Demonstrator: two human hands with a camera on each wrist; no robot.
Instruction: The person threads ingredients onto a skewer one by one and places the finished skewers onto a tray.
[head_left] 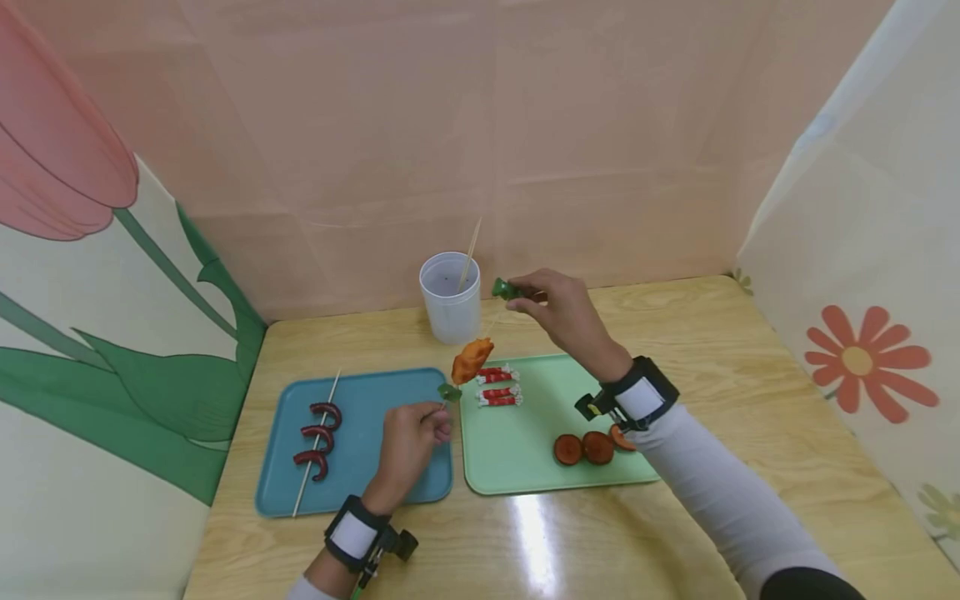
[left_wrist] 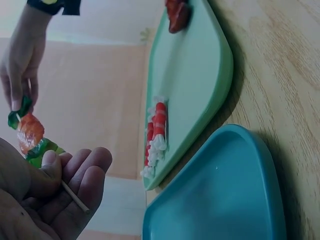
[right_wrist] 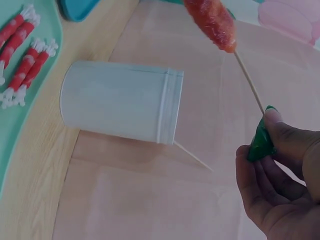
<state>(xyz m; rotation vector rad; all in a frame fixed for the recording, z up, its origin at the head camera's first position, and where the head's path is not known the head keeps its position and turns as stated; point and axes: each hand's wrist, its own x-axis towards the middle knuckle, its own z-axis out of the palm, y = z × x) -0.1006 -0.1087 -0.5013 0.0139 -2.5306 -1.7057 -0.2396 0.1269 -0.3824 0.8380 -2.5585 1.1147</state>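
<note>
My left hand (head_left: pixel 411 446) grips the lower end of a thin wooden skewer (left_wrist: pixel 76 198), held up over the gap between two trays. Threaded on it are a green pepper-like piece (head_left: pixel 449 392) low down and an orange, meat-like piece (head_left: pixel 472 361) above. With thumb and fingers, my right hand (head_left: pixel 564 315) pinches a second green piece (right_wrist: pixel 262 137) at the skewer's upper end. In the right wrist view, bare skewer shows between the orange piece and this green one.
On the blue tray (head_left: pixel 367 433) lies a skewer with several dark red curled pieces (head_left: pixel 318 440). The green tray (head_left: pixel 517 467) bears several red-and-white sticks (head_left: pixel 498 392) and brown-red round slices (head_left: pixel 597 448). Behind stands a whitish cup (head_left: pixel 453 312) with thin sticks (head_left: pixel 471 250).
</note>
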